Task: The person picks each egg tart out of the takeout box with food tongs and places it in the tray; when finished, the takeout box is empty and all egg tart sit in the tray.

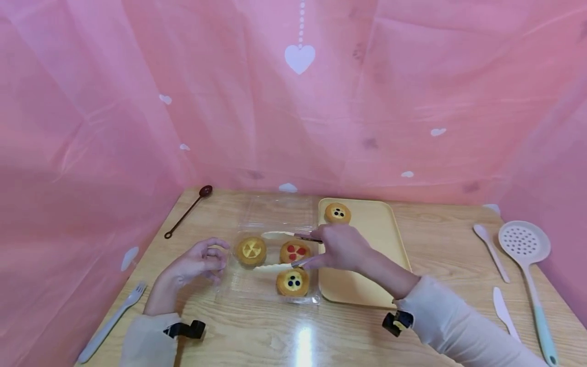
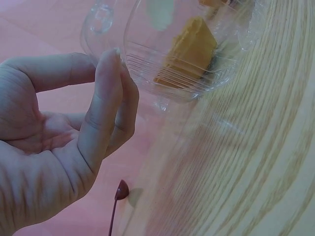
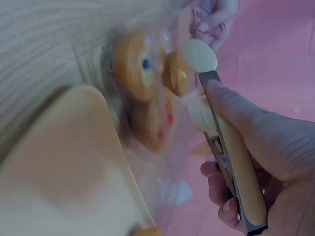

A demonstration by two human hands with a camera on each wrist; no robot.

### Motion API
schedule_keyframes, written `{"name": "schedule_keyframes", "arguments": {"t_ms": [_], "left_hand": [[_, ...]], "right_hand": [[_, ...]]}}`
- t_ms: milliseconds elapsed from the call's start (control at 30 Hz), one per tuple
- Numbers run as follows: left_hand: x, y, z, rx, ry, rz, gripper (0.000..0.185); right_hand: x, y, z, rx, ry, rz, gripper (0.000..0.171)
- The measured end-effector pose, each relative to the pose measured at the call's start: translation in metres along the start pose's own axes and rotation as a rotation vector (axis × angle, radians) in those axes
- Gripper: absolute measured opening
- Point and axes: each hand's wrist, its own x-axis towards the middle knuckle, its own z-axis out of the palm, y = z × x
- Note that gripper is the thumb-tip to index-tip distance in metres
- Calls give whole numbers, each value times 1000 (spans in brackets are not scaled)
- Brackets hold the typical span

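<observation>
Nearest me, low in the head view, my two sleeves came in over the front edge of the table (image 1: 348,331), with a bare strip of wood between them and the clear plastic container (image 1: 275,214).

My left hand (image 1: 194,265) rested at the container's left edge, lower left of centre, its fingers loosely curled and holding nothing; the left wrist view showed the fingertips just beside the ribbed plastic wall, though whether they touched it I could not tell. To its left a fork (image 1: 112,321) lay near the table's left edge.

My right hand (image 1: 341,250) reached across from the right, gripping the tongs (image 1: 282,251), whose pale arms stood apart on either side of the red-topped tart (image 1: 295,251) in the middle of the container. The yellow-topped tart (image 1: 251,250) sat to its left, and the blue-dotted tart (image 1: 292,282) sat closer to me, by the container's front right corner.

Just right of the container lay the yellow tray (image 1: 385,239), its long edge beside the plastic, mostly bare, with one tart (image 1: 338,213) at its far left corner.

At the right of the frame lay a knife (image 1: 504,311), a pale spoon (image 1: 490,252) and a slotted spatula (image 1: 527,255).

Farther back on the left a brown spoon (image 1: 188,211) lay close to the pink curtain (image 1: 293,102).
</observation>
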Motion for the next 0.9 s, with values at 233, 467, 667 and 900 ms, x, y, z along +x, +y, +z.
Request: {"name": "schedule_keyframes", "arguments": {"t_ms": [233,467,667,900], "left_hand": [[0,-1,0,11,3,4,45],[1,-1,-1,15,-1,9,45],[0,-2,-2,12,1,4,47],[1,-2,-1,-4,-14,24,44]], "right_hand": [[8,-10,16,17,-43,60,57],[10,-16,19,11,-54,74,61],[17,-20,31,26,-75,71,54],[20,-21,37,27,-72,69,52]]}}
